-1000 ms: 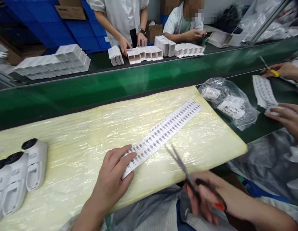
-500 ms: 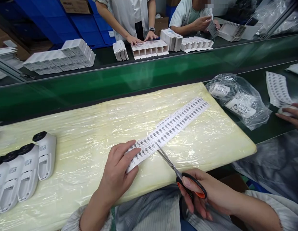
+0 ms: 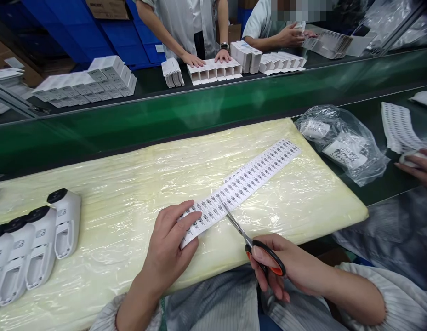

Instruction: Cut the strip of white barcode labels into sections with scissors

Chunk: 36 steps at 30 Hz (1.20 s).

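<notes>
Scissors [image 3: 246, 239] in the closed right hand [image 3: 285, 271] now bite the thin, floppy label strip [image 3: 241, 184]; left hand [image 3: 172, 243] presses its lower end flat

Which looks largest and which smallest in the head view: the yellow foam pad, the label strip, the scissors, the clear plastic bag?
1. yellow foam pad, by far the largest.
2. label strip and clear plastic bag: similar extent, the bag lying farther away, so unranked.
3. scissors, smallest, partly hidden in the right hand.
</notes>
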Tool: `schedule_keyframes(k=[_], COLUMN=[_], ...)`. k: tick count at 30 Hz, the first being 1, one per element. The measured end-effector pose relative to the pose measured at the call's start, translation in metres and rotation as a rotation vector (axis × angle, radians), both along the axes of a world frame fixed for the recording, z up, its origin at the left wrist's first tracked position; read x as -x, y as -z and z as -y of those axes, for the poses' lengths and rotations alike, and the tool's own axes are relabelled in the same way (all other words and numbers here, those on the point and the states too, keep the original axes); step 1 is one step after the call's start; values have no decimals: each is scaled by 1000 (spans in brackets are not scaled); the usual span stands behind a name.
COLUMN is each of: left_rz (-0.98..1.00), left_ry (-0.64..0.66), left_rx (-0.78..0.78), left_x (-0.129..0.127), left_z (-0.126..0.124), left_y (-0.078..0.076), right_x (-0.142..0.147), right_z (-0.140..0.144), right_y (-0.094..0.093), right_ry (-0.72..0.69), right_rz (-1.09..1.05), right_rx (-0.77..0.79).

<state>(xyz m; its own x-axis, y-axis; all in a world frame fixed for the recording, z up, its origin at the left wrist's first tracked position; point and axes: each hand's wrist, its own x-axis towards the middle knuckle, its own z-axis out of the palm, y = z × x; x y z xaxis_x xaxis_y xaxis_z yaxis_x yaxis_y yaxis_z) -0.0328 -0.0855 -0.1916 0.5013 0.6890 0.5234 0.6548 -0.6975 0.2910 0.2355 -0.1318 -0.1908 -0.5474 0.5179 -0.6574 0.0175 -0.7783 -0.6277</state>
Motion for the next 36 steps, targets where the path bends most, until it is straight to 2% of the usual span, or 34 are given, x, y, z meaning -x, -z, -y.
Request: schedule_keyframes(k=[17,36], left_rz=[20,18], left_ry=[-16,14], left_rx=[0,1], left_x=[0,-1], left_z=[1,1], left_y=[1,0], right_x=[-2,4], right_z=[-2,-18], right_y=[2,-10], right_ry=[22,8], right_rz=[16,49], right_rx=[-32,-37])
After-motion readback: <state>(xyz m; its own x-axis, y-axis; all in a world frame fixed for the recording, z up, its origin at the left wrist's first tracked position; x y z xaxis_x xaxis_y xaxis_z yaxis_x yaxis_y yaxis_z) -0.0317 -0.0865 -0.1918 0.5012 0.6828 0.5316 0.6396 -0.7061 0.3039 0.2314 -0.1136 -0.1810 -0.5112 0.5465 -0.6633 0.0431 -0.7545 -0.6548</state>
